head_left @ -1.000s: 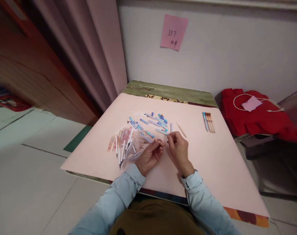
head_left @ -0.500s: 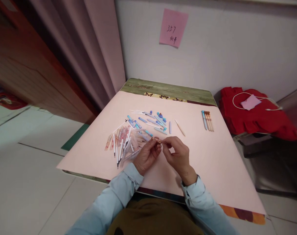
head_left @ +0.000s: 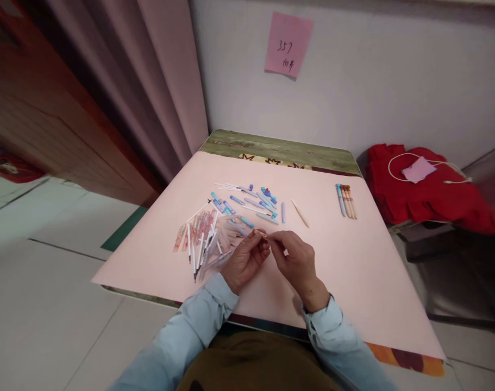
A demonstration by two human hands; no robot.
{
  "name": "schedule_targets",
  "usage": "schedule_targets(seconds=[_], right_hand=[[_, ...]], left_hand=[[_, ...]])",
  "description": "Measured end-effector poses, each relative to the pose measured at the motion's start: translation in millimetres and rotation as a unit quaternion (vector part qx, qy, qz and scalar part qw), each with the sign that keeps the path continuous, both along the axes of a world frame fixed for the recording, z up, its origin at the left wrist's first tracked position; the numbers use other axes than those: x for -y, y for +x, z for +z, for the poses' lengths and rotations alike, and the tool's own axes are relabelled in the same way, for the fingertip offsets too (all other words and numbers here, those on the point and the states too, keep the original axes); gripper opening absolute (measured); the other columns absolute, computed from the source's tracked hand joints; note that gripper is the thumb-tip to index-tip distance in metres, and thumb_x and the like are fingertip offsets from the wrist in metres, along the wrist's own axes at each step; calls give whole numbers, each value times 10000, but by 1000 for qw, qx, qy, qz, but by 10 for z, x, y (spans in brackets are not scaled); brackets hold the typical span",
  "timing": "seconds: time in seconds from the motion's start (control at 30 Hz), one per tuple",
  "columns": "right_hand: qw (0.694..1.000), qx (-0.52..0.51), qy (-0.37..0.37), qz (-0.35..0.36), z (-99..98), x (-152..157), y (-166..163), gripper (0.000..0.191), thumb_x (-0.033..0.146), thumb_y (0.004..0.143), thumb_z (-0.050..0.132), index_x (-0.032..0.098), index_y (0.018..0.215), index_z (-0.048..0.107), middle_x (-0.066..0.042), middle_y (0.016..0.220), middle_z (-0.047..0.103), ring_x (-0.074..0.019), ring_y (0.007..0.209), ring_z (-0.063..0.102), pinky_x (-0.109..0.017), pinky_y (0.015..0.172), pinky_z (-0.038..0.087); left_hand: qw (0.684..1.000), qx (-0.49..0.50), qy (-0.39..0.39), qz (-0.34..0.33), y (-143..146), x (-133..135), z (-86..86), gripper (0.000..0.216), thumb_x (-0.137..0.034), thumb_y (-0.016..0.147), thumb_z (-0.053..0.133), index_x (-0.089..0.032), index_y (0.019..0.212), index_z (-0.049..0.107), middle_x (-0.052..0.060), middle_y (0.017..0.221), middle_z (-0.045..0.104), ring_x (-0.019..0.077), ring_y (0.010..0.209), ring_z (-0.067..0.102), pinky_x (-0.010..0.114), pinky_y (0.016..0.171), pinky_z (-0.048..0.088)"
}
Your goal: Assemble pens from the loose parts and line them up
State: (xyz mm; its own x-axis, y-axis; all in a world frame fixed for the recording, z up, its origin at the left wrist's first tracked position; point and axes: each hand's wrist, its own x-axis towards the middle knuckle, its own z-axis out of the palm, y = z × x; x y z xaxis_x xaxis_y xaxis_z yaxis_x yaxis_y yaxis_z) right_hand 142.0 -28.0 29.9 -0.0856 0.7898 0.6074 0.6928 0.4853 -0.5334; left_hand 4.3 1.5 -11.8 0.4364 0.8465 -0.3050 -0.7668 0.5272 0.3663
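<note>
Both hands meet just above the pink sheet (head_left: 353, 282) near the table's middle. My left hand (head_left: 247, 260) pinches a small tan pen part (head_left: 260, 234) at its fingertips. My right hand (head_left: 296, 258) is closed in a pinch right against that part; whatever its fingers hold is too small to name. Just left of my hands lies a pile of pen refills and clear pink wrappers (head_left: 204, 236). Beyond them are scattered blue pen parts (head_left: 251, 201), a lone pale blue barrel (head_left: 283, 212) and a cream barrel (head_left: 300, 213).
A few assembled pens (head_left: 345, 200) lie side by side at the far right of the sheet. A red cloth (head_left: 426, 195) with a white cable sits on a stand to the right. A pink sticky note (head_left: 288, 44) hangs on the wall; a curtain (head_left: 149, 81) hangs at left.
My right hand moved left from near the lone blue barrel to meet my left hand at the tan part. The view shifted slightly.
</note>
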Motion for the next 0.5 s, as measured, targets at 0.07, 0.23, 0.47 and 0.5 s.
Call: schedule_targets(seconds=[0.07,0.23,0.47,0.5], right_hand=[[1000,0,-7,5,-3,-5,2,146,217,945,531,233,931,675,-38,851,712,-146,786,669,-253,688,530],[1000,-4,-7,3,-16,-12,0,141,231,937,553,237,935,694,-42,870,706,-141,783,668,-246,678,538],[999,-50,-7,-7,35,19,-21,112,250,907,609,232,979,693,-25,835,696,-115,607,599,-238,581,514],[999,-51,-8,-7,37,21,-21,107,255,904,613,231,969,694,-25,827,694,-115,596,592,-238,574,510]], left_hand=[[1000,-2,-3,4,3,1,5,73,-140,853,678,-117,921,660,15,799,681,77,683,658,166,656,574],[1000,-4,-5,5,14,1,-7,102,-156,836,703,-118,922,664,12,791,680,80,691,658,165,659,573],[999,31,-10,-3,-6,-10,-24,92,-159,856,681,-104,926,658,19,824,679,58,649,631,150,620,564],[999,34,-11,-4,-10,-12,-21,89,-160,864,672,-101,929,657,22,824,679,54,636,625,143,603,559]])
